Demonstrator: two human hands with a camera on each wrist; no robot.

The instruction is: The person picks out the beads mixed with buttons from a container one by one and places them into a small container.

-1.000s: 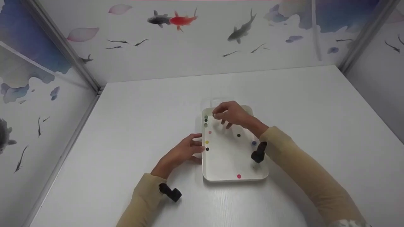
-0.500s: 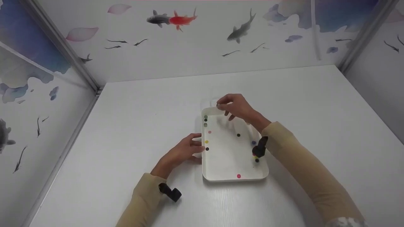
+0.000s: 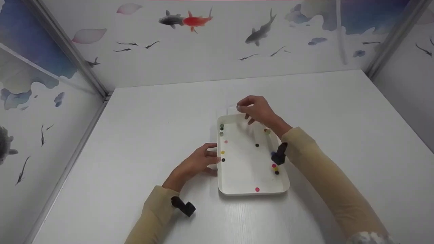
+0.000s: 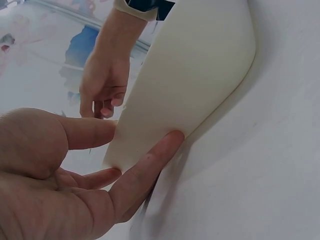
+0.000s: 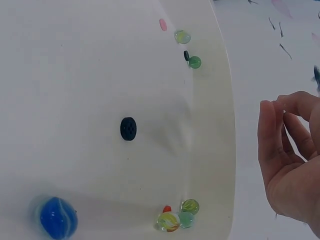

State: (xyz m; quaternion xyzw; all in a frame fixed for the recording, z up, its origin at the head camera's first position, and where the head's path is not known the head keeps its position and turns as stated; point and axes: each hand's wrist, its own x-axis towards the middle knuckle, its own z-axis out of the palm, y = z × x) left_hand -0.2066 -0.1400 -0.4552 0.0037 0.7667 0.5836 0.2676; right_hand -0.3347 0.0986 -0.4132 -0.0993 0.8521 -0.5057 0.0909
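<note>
A white rectangular tray [image 3: 240, 176] holds scattered buttons and glass marbles. My left hand [image 3: 196, 164] rests against its left wall, fingers fairly straight; in the left wrist view one finger [image 4: 155, 160] lies along the outer wall. Just beyond the tray's far rim, my right hand [image 3: 259, 110] pinches a small dark thing [image 3: 238, 106] between thumb and fingertips; its kind I cannot tell. The right wrist view shows the pinching fingers [image 5: 267, 125] outside the rim. Inside lie a black button [image 5: 128, 129], a large blue marble [image 5: 57, 218] and a green marble [image 5: 195, 62].
A faint clear container [image 3: 232, 110] stands behind the tray's far edge, partly under the right hand. A pink button [image 3: 257, 189] lies near the tray's front wall, a yellow one [image 3: 222, 152] at the left. Printed walls [image 3: 217, 64] stand around the white table [image 3: 152, 122].
My right hand has risen from inside the tray's far left part and moved away over the far rim, still pinching the small thing. The left hand stays in place.
</note>
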